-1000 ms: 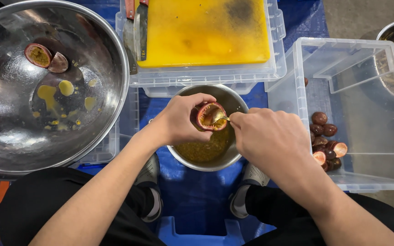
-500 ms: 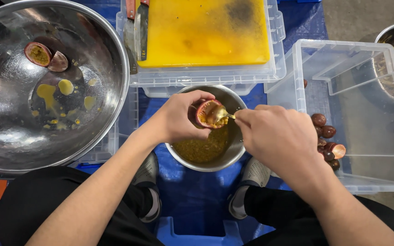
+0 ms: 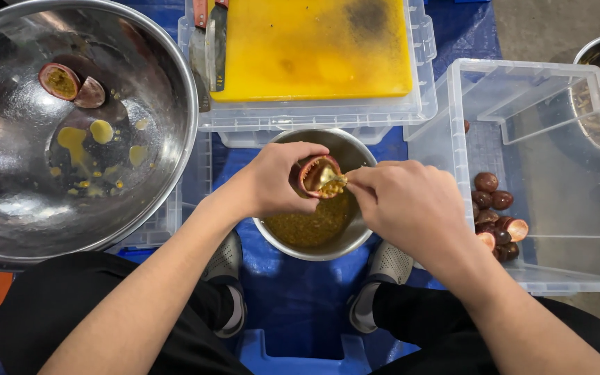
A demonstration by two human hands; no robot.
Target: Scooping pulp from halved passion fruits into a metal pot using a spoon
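My left hand (image 3: pixel 276 182) grips a halved passion fruit (image 3: pixel 319 175), cut face turned toward my right hand, over a small steel bowl (image 3: pixel 353 237) that holds yellow seedy pulp. My right hand (image 3: pixel 401 201) pinches a spoon (image 3: pixel 338 182) whose tip is inside the fruit half among the pulp. The spoon's handle is hidden by my fingers. Both hands hover directly above the bowl, between my knees.
A large steel bowl (image 3: pixel 168 90) at left holds two fruit halves (image 3: pixel 71 85) and pulp drips. A yellow cutting board (image 3: pixel 310 48) with a knife (image 3: pixel 211 43) lies on a clear crate behind. A clear bin (image 3: pixel 453 139) at right contains several passion fruits (image 3: pixel 492 201).
The fruit half has tipped lower toward the small bowl, and the spoon has dug deeper into it, pushing pulp out at the rim.
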